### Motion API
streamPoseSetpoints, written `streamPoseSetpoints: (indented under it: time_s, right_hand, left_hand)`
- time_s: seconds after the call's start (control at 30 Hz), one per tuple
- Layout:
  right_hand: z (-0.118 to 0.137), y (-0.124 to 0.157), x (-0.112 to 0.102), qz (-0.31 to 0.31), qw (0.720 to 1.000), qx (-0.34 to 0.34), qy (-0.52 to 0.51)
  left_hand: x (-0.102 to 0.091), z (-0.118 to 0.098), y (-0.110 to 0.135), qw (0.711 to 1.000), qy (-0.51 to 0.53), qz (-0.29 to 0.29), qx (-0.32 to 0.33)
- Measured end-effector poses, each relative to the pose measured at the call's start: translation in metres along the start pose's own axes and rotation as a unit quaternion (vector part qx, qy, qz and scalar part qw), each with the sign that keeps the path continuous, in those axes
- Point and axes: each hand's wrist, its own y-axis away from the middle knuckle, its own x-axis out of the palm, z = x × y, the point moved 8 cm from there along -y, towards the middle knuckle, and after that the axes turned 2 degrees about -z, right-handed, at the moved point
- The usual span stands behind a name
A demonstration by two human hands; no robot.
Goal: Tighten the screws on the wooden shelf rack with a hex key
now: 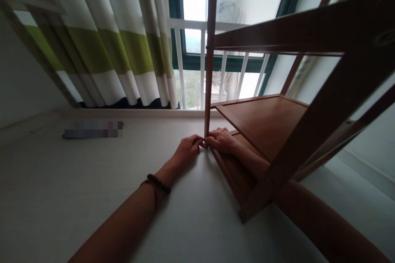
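A brown wooden shelf rack point(263, 119) stands at the right, with flat boards between its upright legs. My left hand point(189, 148) has its fingers curled together at the foot of the rack's slim far leg point(208, 123). Its fingertips meet the leg; anything small pinched between them is hidden. Through the rack's side reaches my right arm, passing behind the thick near leg point(311, 131). Low down, my right hand point(224, 140) rests over the bottom board point(236, 172), its fingers closed around the same far leg from the other side.
A pale floor point(123, 197) spreads beneath the rack. On the left lies a blurred flat item point(94, 129). A striped curtain point(123, 49) hangs beside a window with white bars point(203, 70). Behind the rack, a wall point(370, 164) runs along the right.
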Motion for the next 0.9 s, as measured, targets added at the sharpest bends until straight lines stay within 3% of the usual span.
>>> streamPoseSetpoints:
  time_s: [0.13,0.67,0.9]
  right_hand:
    - [-0.003,0.005,-0.003,-0.001,1.0,-0.015,-0.011]
    - [-0.007,0.004,-0.002,-0.002,0.999,-0.039,-0.024]
    - [-0.005,0.004,0.002,-0.001,0.999,-0.049,-0.013]
  left_hand:
    - [0.004,-0.004,0.003,0.999,0.016,0.03,0.006]
    - [0.002,-0.011,0.004,0.998,-0.008,0.053,0.035]
    - [-0.004,-0.009,0.003,0.995,-0.083,0.012,0.046]
